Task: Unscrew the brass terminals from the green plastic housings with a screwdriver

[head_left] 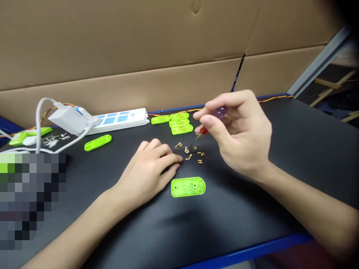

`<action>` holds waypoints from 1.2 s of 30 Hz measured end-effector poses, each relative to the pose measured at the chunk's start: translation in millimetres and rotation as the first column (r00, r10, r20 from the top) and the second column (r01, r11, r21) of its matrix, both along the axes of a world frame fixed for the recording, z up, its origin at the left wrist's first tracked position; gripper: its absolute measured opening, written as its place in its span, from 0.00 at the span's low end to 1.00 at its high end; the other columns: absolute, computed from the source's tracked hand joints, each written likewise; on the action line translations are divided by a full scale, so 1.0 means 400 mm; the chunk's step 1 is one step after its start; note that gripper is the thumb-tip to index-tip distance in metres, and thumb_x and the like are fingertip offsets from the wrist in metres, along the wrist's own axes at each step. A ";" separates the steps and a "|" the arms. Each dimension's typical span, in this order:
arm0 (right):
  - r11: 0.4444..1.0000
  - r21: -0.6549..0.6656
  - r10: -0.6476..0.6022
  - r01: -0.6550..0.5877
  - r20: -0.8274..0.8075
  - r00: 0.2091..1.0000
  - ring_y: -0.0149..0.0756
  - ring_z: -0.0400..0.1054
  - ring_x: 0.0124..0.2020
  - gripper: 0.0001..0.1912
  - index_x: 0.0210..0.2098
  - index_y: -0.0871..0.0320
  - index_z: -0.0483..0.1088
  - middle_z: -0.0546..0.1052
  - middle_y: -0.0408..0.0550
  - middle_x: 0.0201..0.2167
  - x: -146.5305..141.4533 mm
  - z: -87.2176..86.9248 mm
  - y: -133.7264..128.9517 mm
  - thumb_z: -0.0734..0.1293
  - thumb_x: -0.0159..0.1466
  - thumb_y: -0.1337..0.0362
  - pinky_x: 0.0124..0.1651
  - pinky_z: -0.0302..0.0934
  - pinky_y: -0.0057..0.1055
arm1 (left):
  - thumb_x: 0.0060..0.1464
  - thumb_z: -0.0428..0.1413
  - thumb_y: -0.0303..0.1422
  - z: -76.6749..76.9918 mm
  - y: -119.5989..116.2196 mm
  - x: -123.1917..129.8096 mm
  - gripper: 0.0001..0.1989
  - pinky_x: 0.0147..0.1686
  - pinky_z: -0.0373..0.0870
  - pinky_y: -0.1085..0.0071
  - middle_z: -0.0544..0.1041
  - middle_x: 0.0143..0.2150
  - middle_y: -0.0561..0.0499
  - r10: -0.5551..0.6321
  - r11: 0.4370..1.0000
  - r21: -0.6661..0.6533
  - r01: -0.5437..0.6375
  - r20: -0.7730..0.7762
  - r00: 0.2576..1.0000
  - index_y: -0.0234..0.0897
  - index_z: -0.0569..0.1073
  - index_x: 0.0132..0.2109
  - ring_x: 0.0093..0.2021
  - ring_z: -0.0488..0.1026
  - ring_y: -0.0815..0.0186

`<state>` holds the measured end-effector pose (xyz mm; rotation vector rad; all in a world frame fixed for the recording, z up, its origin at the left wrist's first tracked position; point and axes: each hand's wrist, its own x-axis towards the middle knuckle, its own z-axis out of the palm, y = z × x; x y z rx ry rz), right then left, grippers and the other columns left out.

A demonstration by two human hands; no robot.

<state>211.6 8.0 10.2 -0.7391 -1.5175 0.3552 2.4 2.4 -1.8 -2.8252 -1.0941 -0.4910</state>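
The near shell (188, 187), a bright green plastic casing, lies on the dark table (297, 157) with its hollow side up, its more rounded end to the right; a few small holes show in its floor. Just beyond it, small brass-coloured pieces (187, 150) are scattered, some bent, some ring-like.

Above and to the right of the near shell, the right hand (238, 130) has its grip wrapped around a screwdriver (203, 130) with a purple handle and a red collar. The shaft slants down to the left, and its tip is at the brass-coloured pieces; I cannot tell whether it touches any of them.

Just left of the near shell, the left hand (153, 164) rests palm down, fingers bent, fingertips beside the brass-coloured pieces. Whether its grip pins anything under the fingertips, I cannot tell.

Farther beyond the near shell, 4 green shells (182, 129) sit grouped together, 3 of them in a stacked-looking row. To its far left, beyond the left hand, are 1 single green shell (98, 142), a white power strip (123, 118) with blue sockets, a white adapter (67, 119) and a heap of silvery bits (52, 141).
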 end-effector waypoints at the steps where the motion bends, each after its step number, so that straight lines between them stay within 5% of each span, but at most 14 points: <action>1: 1.000 -0.001 0.002 -0.002 -0.001 1.000 0.29 0.74 0.32 0.07 0.41 0.51 0.67 0.77 0.40 0.36 -0.001 0.002 -0.003 0.69 0.63 0.63 0.34 0.74 0.31 | 0.64 0.51 0.34 -0.001 -0.001 0.002 0.11 0.37 0.58 0.63 0.76 0.37 0.51 0.003 1.000 -0.004 -0.003 -0.005 1.000 0.42 0.78 0.46 0.39 0.64 0.62; 17: 0.999 -0.028 0.020 -0.020 0.003 1.000 0.29 0.74 0.31 0.06 0.40 0.51 0.68 0.77 0.40 0.35 -0.009 0.014 -0.023 0.68 0.63 0.65 0.32 0.75 0.29 | 0.62 0.53 0.33 -0.001 -0.007 0.017 0.08 0.39 0.59 0.64 0.77 0.37 0.52 0.076 0.990 -0.127 -0.065 0.077 0.994 0.40 0.76 0.44 0.39 0.66 0.62; 25: 1.000 0.018 0.013 -0.012 -0.065 0.998 0.30 0.76 0.36 0.04 0.38 0.55 0.68 0.73 0.40 0.34 -0.017 0.020 -0.025 0.68 0.63 0.68 0.33 0.76 0.27 | 0.63 0.53 0.33 -0.003 -0.010 0.009 0.09 0.38 0.58 0.64 0.77 0.37 0.53 0.012 0.994 -0.105 -0.004 0.078 0.997 0.44 0.78 0.43 0.39 0.65 0.63; 36: 1.000 0.012 0.009 -0.008 -0.063 0.998 0.29 0.76 0.35 0.05 0.38 0.55 0.68 0.73 0.39 0.34 -0.015 0.020 -0.024 0.68 0.64 0.69 0.32 0.76 0.27 | 0.61 0.55 0.37 -0.011 -0.006 0.020 0.08 0.38 0.57 0.64 0.78 0.35 0.53 0.076 0.990 -0.121 -0.067 0.076 0.994 0.42 0.78 0.40 0.38 0.65 0.63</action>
